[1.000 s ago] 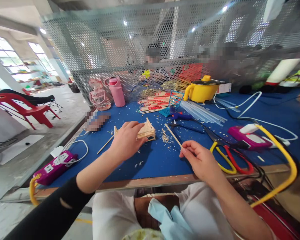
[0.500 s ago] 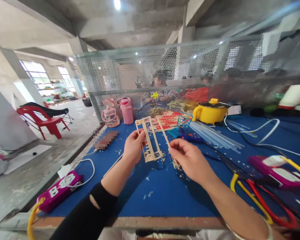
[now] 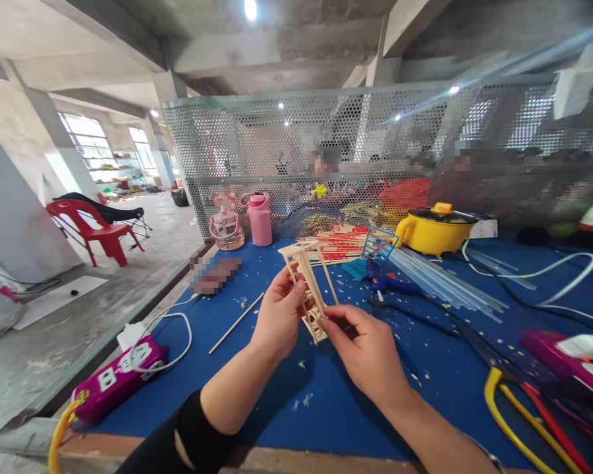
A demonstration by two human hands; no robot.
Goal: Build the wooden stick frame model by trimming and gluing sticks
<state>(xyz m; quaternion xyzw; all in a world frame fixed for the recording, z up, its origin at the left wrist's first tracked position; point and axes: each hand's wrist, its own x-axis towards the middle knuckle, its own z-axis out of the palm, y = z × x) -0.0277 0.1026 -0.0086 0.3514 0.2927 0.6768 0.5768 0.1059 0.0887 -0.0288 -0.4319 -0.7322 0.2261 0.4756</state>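
In my left hand (image 3: 279,319) is a small openwork frame (image 3: 302,260) made of thin pale wooden sticks. The fingers and thumb pinch its left side, and it tilts above the blue tabletop. My right hand (image 3: 368,345) is closed at the frame's lower right, its fingertips against or very near it. A thin wooden stick (image 3: 331,280) runs up from these fingers beside the frame; where it meets the frame is hard to make out. Another loose stick (image 3: 236,323) lies left of my left forearm.
Behind the frame lie red-marked sticks (image 3: 343,240), a blue rack-like piece (image 3: 379,245) and a blue glue gun (image 3: 395,283). Translucent glue sticks (image 3: 447,280), a yellow pot (image 3: 437,234) and large scissors (image 3: 494,365) are rightward. Purple power strips (image 3: 121,375) flank the work area; wood crumbs are scattered about.
My right hand has moved left and slightly down, bringing the stick up against or beside the frame. My left hand has turned the frame so it shows more edge-on. The camera view has shifted a little.
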